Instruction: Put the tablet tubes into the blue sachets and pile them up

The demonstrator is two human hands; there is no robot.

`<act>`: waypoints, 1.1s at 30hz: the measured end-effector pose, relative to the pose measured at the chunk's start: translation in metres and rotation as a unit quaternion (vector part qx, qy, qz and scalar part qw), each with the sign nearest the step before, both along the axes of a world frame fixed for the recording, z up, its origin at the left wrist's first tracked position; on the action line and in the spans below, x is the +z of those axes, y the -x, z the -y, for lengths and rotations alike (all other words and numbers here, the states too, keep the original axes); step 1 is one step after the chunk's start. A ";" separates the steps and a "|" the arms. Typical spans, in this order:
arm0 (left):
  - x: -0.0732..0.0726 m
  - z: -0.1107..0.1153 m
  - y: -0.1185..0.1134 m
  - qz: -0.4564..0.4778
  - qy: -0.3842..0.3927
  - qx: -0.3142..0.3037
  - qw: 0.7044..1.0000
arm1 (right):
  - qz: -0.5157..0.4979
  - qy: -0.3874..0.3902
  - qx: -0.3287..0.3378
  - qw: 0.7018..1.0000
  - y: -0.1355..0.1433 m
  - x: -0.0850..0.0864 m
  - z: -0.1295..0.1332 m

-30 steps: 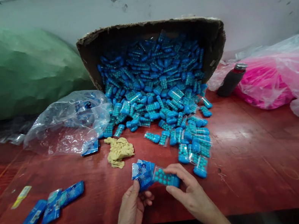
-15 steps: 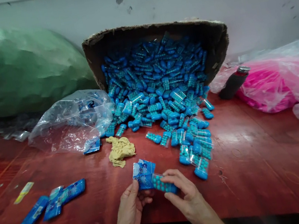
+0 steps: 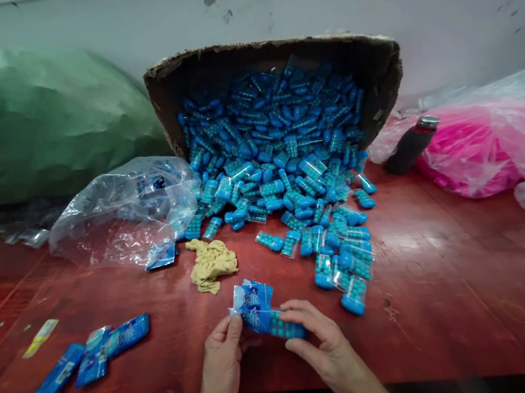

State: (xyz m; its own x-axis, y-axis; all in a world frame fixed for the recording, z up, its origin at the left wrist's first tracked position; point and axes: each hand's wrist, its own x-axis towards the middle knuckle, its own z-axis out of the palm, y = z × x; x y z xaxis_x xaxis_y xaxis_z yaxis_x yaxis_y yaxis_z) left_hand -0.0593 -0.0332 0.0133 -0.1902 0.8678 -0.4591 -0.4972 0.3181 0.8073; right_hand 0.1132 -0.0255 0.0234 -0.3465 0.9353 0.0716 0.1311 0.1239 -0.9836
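Note:
My left hand (image 3: 223, 359) pinches the edge of a blue printed packet (image 3: 254, 296) between thumb and fingers, near the table's front edge. In my right hand (image 3: 326, 344) is a clear plastic bottle (image 3: 288, 326) of small turquoise balls with a blue end, gripped from its right side. The bottle's left end is covered by the packet; whether it sits inside or behind is hard to tell. Just beyond my hands lies a crumpled yellow lump (image 3: 212, 265). Several matching bottles (image 3: 355, 294) lie loose to the right of the packet.
A cardboard box (image 3: 384, 66) on its side spills a heap of bottles (image 3: 283, 172). Flat blue packets (image 3: 92, 358) lie at left, near a yellow strip (image 3: 39, 338). A clear bag (image 3: 94, 219), green sack (image 3: 36, 121), dark flask (image 3: 410, 144) and pink bag (image 3: 468, 153) stand around.
My right hand has moved slightly left with the bottle. The bottle's left end, in plain sight before, is now covered by the packet. My left hand has shifted slightly left.

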 end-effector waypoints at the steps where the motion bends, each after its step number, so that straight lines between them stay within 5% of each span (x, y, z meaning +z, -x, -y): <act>1: -0.001 0.000 -0.001 -0.009 -0.005 0.002 1.000 | -0.015 0.023 -0.003 1.000 0.003 -0.001 0.000; 4: -0.002 0.000 -0.009 0.026 -0.005 0.022 0.999 | -0.026 0.025 -0.036 0.999 0.014 -0.011 0.002; 9: -0.002 0.000 -0.019 0.125 0.044 0.011 0.991 | 0.062 -0.118 -0.044 0.990 0.026 -0.027 0.012; 14: 0.001 0.000 -0.014 0.154 0.078 -0.034 0.984 | -0.011 -0.017 0.046 0.999 0.018 -0.014 0.009; 19: 0.007 0.001 -0.012 0.195 0.073 -0.081 0.975 | -0.198 0.129 0.053 0.970 0.015 -0.013 -0.002; 26: 0.008 0.000 -0.011 0.209 0.055 -0.120 0.969 | -0.242 0.212 0.063 0.945 0.014 -0.019 -0.008; 29: 0.010 0.000 -0.016 0.217 0.051 -0.124 0.967 | -0.221 0.195 0.031 0.955 0.013 -0.018 -0.007; 33: 0.011 0.003 -0.029 0.214 0.040 -0.079 0.973 | -0.079 0.072 -0.059 0.992 0.015 -0.015 -0.001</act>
